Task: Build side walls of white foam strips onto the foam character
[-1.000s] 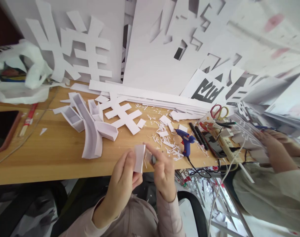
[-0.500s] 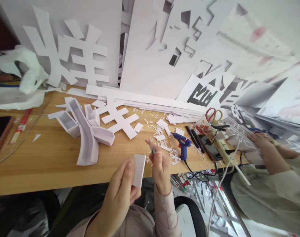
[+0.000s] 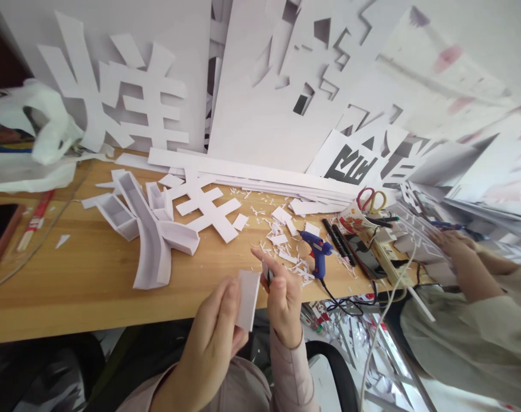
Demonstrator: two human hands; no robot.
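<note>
Near the table's front edge my left hand [image 3: 215,332] grips a small white board piece [image 3: 248,300] between thumb and fingers. Just right of it, my right hand [image 3: 283,297] is closed round a small dark blade-like tool [image 3: 267,271], mostly hidden by the fingers, with its index finger stretched out. Farther left on the table stands a white hollow character form [image 3: 151,243] with raised walls. Beside it lies a flat white cut-out character [image 3: 209,207]. A blue glue gun [image 3: 318,254] rests right of my hands.
White scraps [image 3: 281,237] litter the wooden table [image 3: 71,297]. Black markers [image 3: 335,237], a cup with scissors [image 3: 372,200] and a power strip [image 3: 391,260] are at the right. Another person's hands [image 3: 456,246] work beyond. White boards [image 3: 264,103] lean behind.
Both hands have shifted slightly right and down, the left with the white piece. The white piece has turned a little. The glue gun and the character forms stay where they were.
</note>
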